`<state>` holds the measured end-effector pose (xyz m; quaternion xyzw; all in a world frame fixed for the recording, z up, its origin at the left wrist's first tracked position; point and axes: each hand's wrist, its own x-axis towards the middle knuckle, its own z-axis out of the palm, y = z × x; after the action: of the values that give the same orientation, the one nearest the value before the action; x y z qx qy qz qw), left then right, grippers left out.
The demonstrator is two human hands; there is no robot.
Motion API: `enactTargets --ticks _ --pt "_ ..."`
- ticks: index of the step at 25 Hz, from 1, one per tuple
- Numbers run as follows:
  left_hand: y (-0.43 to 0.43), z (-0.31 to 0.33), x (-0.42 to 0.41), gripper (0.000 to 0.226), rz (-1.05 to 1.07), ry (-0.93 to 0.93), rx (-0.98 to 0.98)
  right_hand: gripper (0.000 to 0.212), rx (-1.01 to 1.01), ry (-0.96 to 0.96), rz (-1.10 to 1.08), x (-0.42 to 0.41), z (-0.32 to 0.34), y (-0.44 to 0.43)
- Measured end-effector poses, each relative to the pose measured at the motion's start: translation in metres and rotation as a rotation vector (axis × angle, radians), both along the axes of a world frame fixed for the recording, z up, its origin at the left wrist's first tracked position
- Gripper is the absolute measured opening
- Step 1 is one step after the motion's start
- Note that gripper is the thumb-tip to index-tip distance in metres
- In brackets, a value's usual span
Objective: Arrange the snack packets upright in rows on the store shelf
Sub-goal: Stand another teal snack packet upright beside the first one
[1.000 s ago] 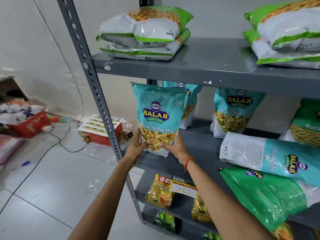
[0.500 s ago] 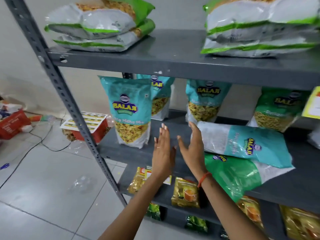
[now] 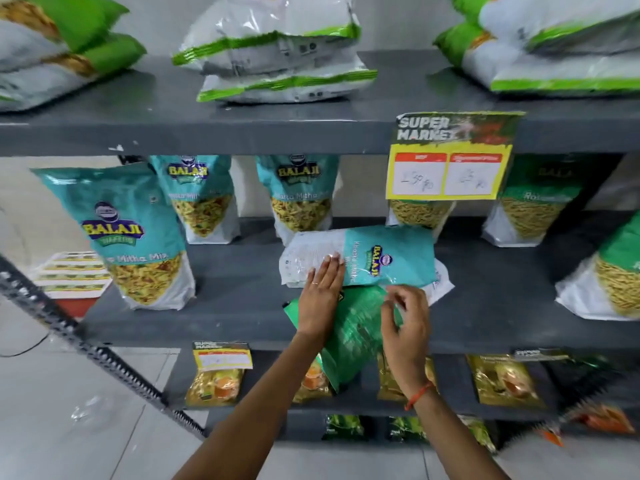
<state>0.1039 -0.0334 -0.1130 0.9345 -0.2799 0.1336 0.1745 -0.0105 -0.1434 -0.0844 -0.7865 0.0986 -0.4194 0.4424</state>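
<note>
A teal Balaji packet (image 3: 388,258) lies flat on the middle shelf (image 3: 235,296), on top of a green packet (image 3: 356,327) that hangs over the shelf's front edge. My left hand (image 3: 320,292) rests flat on the teal packet's white end, fingers straight. My right hand (image 3: 405,327) hovers over the green packet, fingers curled at the teal packet's lower edge, nothing clearly gripped. Another teal packet (image 3: 128,237) stands upright at the front left. Two more teal packets (image 3: 201,199) (image 3: 301,195) stand in the back row.
Green packets stand at the back right (image 3: 533,202) and far right (image 3: 616,271). A yellow price tag (image 3: 450,157) hangs from the upper shelf, which bears flat packets (image 3: 277,64). Yellow packets (image 3: 214,379) fill the lower shelf. A slotted post (image 3: 86,344) stands left.
Both hands let go of the upright teal packet at the front left and moved right onto the lying teal packet. The view swung right with them.
</note>
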Motion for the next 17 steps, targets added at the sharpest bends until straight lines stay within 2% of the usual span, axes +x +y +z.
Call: enactTargets --ticks 2,5,7,9,11,14,17 --pt "0.002 -0.001 0.000 0.063 0.006 -0.026 -0.026 0.013 0.200 0.072 0.030 0.004 -0.005 -0.005" --pt "0.011 0.014 0.007 0.067 0.059 -0.033 -0.107 0.016 0.517 0.138 0.094 0.025 -0.004 -0.006" --pt "0.021 0.033 0.016 0.057 0.134 -0.045 -0.261 0.025 0.640 0.177 0.238 0.047 0.006 -0.003" --pt "0.033 0.059 0.026 0.037 0.156 0.043 -0.578 0.038 0.707 0.228 0.396 0.069 0.018 0.006" --pt "0.050 0.084 0.036 0.019 0.154 0.143 -0.758 0.044 0.755 0.265 0.539 0.086 0.024 0.014" --pt "0.081 0.108 0.040 0.019 0.188 0.339 -0.872 0.047 0.737 0.291 0.722 0.097 0.026 0.023" --pt "0.111 0.121 0.028 0.012 0.152 0.656 -1.166 0.041 0.677 0.282 0.738 0.094 0.035 0.028"
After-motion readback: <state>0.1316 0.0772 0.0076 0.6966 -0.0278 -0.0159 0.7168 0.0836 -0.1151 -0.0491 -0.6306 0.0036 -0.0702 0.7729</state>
